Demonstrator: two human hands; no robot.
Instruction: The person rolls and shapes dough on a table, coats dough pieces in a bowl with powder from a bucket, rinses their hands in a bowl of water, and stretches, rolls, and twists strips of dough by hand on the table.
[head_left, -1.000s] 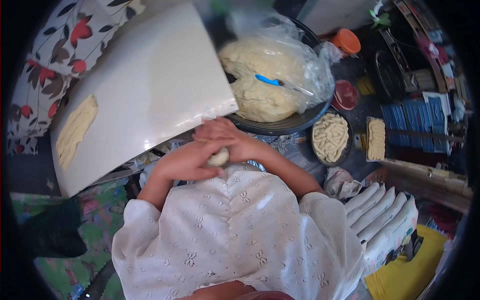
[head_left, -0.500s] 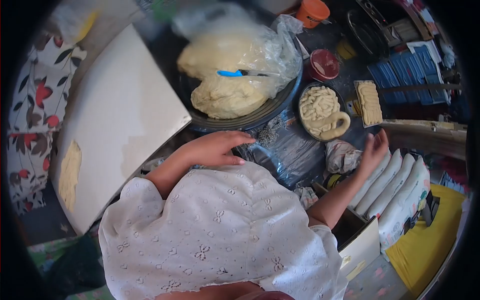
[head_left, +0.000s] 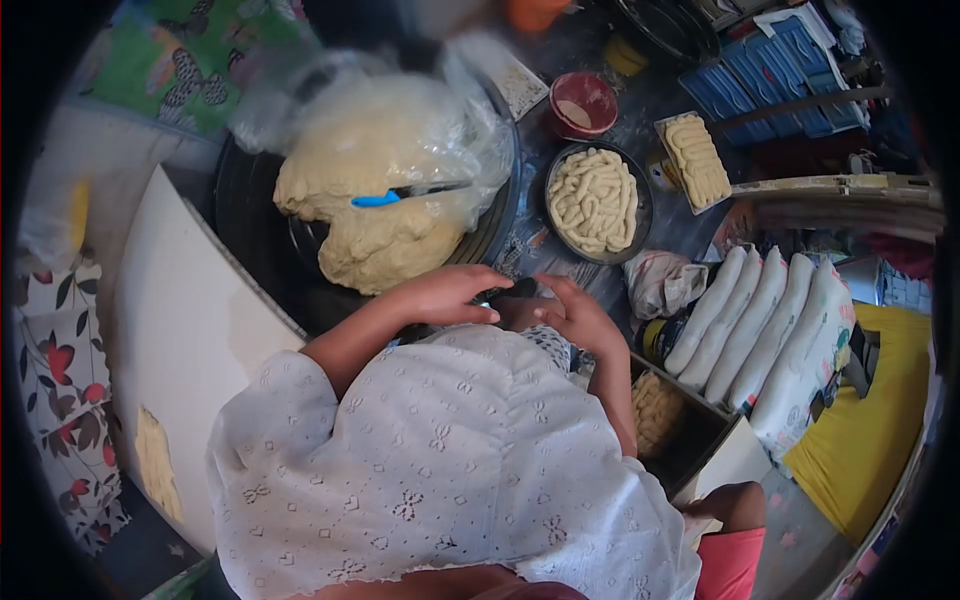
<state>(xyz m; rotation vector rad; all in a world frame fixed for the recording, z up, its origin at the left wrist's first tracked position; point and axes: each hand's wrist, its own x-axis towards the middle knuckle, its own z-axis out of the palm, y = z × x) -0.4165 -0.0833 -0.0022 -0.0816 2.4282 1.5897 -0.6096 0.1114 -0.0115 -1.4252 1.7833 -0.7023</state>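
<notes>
My left hand (head_left: 455, 295) is held in front of my body, fingers stretched out and holding nothing. Facing it, my right hand (head_left: 580, 315) is open too, a small gap between the fingertips. Just beyond my left hand lies a big mass of dough (head_left: 385, 245) in a wide black basin (head_left: 490, 225), partly covered by a clear plastic bag (head_left: 475, 130). A knife with a blue handle (head_left: 376, 199) rests on the dough. Beyond my right hand stands a round dark pan (head_left: 648, 205) holding several dough strips (head_left: 592, 200).
A tray of dough pieces (head_left: 697, 160) and a red tub (head_left: 583, 105) sit farther back. White plastic packs (head_left: 765, 335) lie at right, beside a box with dough pieces (head_left: 655, 410) inside. A pale board (head_left: 190, 270) leans at left. Red cloth and a person's limb (head_left: 730, 505) show lower right.
My right hand has come leftward from the right side to near my left hand. The thick curved dough roll no longer stands out on the round pan. The view has shifted.
</notes>
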